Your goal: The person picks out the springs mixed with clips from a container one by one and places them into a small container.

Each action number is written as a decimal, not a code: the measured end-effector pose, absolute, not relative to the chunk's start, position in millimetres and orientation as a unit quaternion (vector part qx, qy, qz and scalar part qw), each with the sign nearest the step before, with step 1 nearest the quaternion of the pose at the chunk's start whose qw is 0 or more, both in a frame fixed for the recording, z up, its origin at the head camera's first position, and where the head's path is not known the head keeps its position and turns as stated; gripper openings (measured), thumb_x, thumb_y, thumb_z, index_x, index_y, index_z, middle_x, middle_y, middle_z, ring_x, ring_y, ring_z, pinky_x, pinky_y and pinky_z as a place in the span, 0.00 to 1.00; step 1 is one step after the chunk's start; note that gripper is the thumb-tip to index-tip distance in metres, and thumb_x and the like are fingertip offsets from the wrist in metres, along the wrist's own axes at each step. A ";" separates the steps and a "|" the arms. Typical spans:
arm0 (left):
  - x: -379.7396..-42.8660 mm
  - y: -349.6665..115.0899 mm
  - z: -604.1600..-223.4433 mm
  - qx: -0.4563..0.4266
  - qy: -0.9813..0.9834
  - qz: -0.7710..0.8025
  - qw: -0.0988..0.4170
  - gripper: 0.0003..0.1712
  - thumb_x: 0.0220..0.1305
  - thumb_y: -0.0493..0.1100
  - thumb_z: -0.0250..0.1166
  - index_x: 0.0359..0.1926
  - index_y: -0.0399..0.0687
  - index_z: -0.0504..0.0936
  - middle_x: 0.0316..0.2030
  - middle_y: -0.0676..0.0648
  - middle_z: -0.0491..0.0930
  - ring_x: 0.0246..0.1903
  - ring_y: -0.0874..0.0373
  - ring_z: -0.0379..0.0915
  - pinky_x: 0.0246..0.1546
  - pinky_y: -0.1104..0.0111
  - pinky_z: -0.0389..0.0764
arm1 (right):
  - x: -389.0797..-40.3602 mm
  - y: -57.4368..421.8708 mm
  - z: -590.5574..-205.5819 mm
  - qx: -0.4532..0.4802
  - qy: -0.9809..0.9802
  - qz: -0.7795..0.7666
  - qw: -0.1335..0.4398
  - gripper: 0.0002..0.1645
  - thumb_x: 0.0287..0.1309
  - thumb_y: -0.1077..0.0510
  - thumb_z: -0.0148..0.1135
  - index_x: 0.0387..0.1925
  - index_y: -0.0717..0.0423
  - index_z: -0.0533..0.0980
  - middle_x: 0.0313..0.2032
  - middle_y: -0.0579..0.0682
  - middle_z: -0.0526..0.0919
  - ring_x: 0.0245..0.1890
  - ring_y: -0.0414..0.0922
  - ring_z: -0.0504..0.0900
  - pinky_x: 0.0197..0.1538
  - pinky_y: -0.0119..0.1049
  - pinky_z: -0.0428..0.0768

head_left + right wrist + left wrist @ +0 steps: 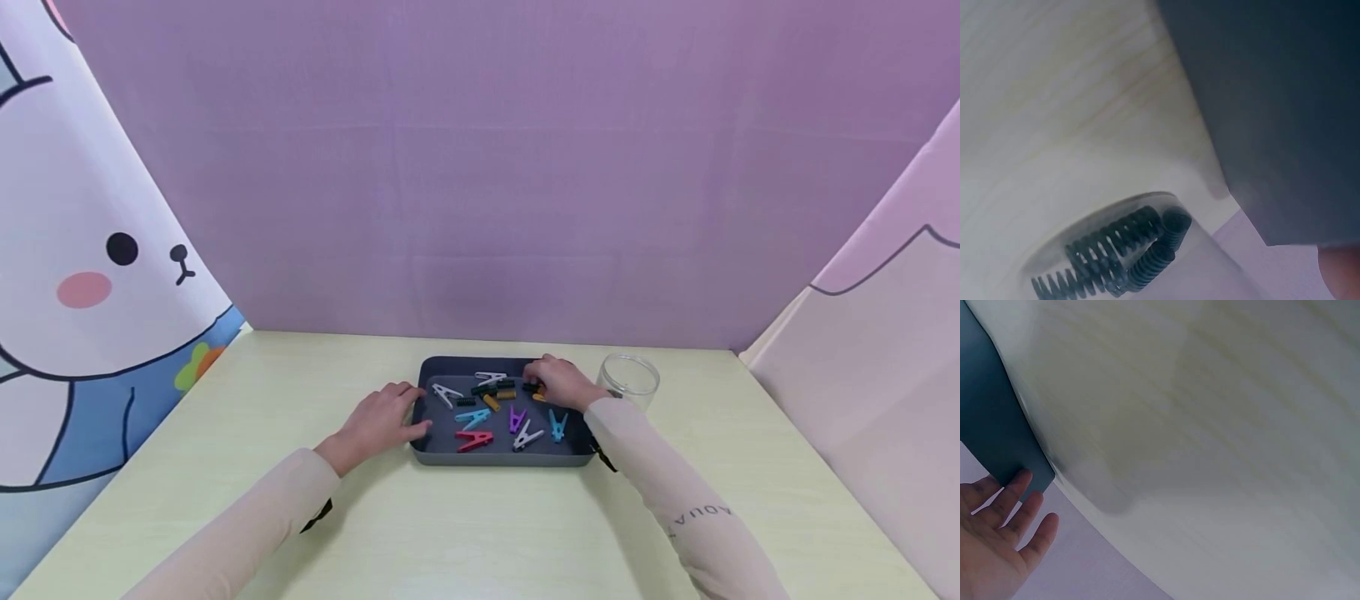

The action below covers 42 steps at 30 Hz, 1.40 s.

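Note:
A dark grey tray [504,459] holds coil springs in black and gold, such as a gold spring [491,402], and small clips, among them a red clip [474,440]. My left hand [378,422] rests at the tray's left side, its fingers spread and loose against the outer wall in the left wrist view. Inside the right rear part, my right hand [561,382] reaches down and pinches a black spring [531,388] at its fingertips. The right wrist view has most of that hand hidden behind the tray wall [1272,125].
Just right of the tray stands a clear jar [629,375], partly behind my right forearm. Several dark springs [1116,240] lie inside it. A purple cloth [480,183] closes off the back of the pale table [480,533], and printed cloths hang at both sides.

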<state>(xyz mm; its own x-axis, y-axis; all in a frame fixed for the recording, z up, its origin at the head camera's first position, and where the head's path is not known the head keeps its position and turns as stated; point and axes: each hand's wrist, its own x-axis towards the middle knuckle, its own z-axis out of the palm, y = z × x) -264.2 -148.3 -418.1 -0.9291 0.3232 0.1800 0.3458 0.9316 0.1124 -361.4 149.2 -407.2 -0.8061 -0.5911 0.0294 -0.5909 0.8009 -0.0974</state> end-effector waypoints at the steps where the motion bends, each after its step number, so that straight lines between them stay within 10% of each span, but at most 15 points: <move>1: -264.2 -148.4 -418.1 -0.171 -0.979 -0.071 0.080 0.34 0.54 0.62 0.60 0.54 0.44 0.74 0.52 0.42 0.74 0.51 0.48 0.70 0.51 0.55 0.74 | -361.3 148.9 -407.2 -0.311 0.949 -0.050 0.001 0.15 0.49 0.69 0.62 0.40 0.53 0.79 0.39 0.47 0.81 0.40 0.45 0.73 0.45 0.41 0.76; 42: -263.4 -147.5 -415.4 -0.167 -0.980 -0.073 0.075 0.33 0.54 0.61 0.61 0.53 0.44 0.74 0.51 0.42 0.75 0.50 0.48 0.71 0.50 0.55 0.75 | -356.6 155.4 -406.4 -0.343 0.935 -0.069 -0.053 0.15 0.48 0.70 0.56 0.38 0.55 0.79 0.38 0.49 0.79 0.41 0.46 0.75 0.42 0.42 0.77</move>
<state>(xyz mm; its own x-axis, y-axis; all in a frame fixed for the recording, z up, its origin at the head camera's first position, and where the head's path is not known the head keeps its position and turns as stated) -263.4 -147.5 -415.4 -0.9326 0.3171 0.1721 0.3391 0.9334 0.1178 -356.6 155.4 -406.4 -0.7586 -0.6350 0.1463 -0.6495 0.7547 -0.0921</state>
